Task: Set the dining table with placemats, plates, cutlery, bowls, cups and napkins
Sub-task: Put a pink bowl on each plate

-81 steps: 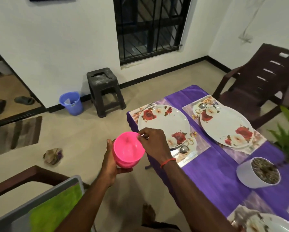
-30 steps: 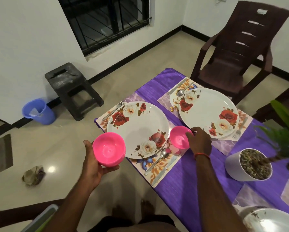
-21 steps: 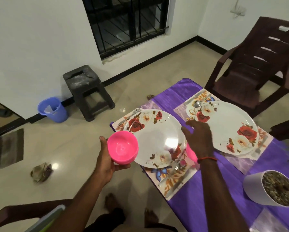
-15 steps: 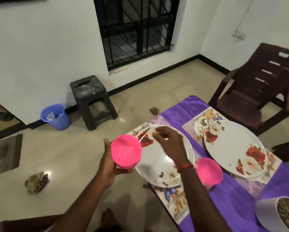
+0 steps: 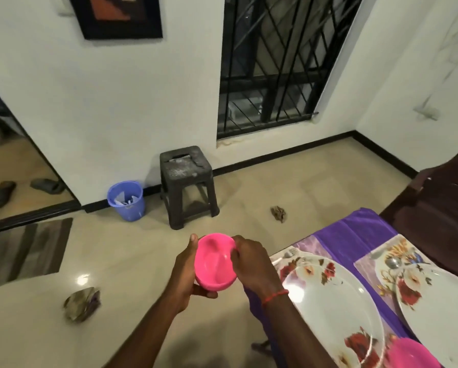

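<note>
The table point(image 5: 336, 236), draped in a purple cloth point(image 5: 355, 229), carries two floral placemats point(image 5: 306, 244) side by side. Each holds a rose-patterned plate: a fork point(image 5: 289, 253) lies beside the near plate point(image 5: 336, 309), a spoon point(image 5: 392, 262) by the far plate point(image 5: 440, 312), and a pink bowl point(image 5: 411, 354) stands between the plates.

I wear the only camera on my head; its wide lens looks forward and down, close over my left hand point(image 5: 185, 273) and right hand point(image 5: 251, 264), with the table point(image 5: 351, 233) at lower right and the barred window point(image 5: 275, 62) far ahead.
</note>
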